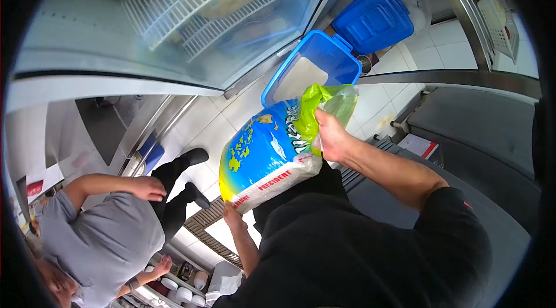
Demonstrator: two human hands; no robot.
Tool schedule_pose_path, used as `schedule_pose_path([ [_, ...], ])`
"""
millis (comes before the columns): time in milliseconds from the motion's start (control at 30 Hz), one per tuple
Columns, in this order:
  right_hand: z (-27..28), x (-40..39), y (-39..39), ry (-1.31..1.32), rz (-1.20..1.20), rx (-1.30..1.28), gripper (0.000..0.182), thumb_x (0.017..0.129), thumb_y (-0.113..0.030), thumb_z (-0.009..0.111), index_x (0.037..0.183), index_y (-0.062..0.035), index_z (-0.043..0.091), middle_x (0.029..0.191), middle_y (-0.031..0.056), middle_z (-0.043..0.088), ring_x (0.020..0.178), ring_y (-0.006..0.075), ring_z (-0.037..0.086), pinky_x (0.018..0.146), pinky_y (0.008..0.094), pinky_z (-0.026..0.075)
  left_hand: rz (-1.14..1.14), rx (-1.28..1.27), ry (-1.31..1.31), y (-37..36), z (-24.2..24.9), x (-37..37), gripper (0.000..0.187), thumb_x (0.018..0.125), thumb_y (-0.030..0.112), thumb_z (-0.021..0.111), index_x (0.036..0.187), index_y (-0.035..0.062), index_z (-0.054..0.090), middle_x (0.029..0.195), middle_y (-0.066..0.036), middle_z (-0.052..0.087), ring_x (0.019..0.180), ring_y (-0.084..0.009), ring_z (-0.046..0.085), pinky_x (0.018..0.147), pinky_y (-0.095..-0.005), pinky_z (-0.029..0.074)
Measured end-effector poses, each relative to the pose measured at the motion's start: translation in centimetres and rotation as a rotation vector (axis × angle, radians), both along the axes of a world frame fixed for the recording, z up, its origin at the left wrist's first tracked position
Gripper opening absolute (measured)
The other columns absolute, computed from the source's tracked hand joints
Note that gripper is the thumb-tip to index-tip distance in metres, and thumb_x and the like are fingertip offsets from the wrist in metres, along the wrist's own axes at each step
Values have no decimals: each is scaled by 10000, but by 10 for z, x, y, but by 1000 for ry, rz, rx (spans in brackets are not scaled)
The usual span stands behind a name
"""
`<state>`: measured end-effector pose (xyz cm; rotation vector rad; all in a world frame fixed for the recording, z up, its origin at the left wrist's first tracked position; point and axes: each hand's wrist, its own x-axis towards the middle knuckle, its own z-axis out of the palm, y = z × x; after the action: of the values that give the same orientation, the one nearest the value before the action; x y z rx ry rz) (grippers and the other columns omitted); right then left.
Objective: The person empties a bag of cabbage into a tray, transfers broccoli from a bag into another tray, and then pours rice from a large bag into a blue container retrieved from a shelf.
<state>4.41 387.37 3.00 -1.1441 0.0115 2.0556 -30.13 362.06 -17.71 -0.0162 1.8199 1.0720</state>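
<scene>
A large blue, green and white printed bag (263, 154), with "PRESIDENT" on its side, is held tilted in front of my body. My right hand (333, 137) grips the bunched green neck of the bag. At the lower corner, my left hand (234, 217) holds the bag's bottom edge, its fingers partly hidden. The neck end overlaps the near rim of a blue tub (341, 65) on the floor. Pale, fine contents (300, 79) cover part of the tub's bottom. Whether anything is pouring from the bag cannot be made out.
Behind the tub lies a blue lid (373, 21). A glass-fronted cabinet (174, 24) with wire racks stands at upper left. A co-worker in a grey shirt (107, 238) is at left. A metal counter (463, 151) is at right, and a floor grate (202, 228) lies below.
</scene>
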Motion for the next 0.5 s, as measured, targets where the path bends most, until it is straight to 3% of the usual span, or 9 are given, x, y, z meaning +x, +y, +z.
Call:
schedule_pose_path([
  [100,-26,7,8,-58,-38,-44,492,1042,-370,325,1366,-39,488,1318,163,592,1174,304,598,1041,459,463,-18,-32,12,2,7,4,363,1060,275,440,1136,-45,594,969,-129,682,827,-220,688,725,-351,575],
  [233,-51,18,19,-41,-23,-73,498,1047,-401,322,1326,-39,519,1256,161,627,1129,302,619,1011,466,482,-39,-63,7,4,7,6,363,1058,307,459,1136,-17,602,951,-111,684,794,-204,684,680,-352,570],
  [400,-70,46,60,53,-25,-111,509,1048,-447,335,1267,-44,557,1157,145,666,1051,299,644,973,474,500,-56,-79,-18,33,56,22,349,1048,305,471,1124,-9,604,956,-112,689,780,-205,683,658,-342,562],
  [500,-81,57,79,5,-41,-142,516,1050,-461,333,1280,-51,547,1182,137,651,1073,290,629,986,469,491,-97,-46,-15,58,99,42,324,1044,274,465,1112,-11,603,955,-116,688,773,-211,681,649,-345,557],
])
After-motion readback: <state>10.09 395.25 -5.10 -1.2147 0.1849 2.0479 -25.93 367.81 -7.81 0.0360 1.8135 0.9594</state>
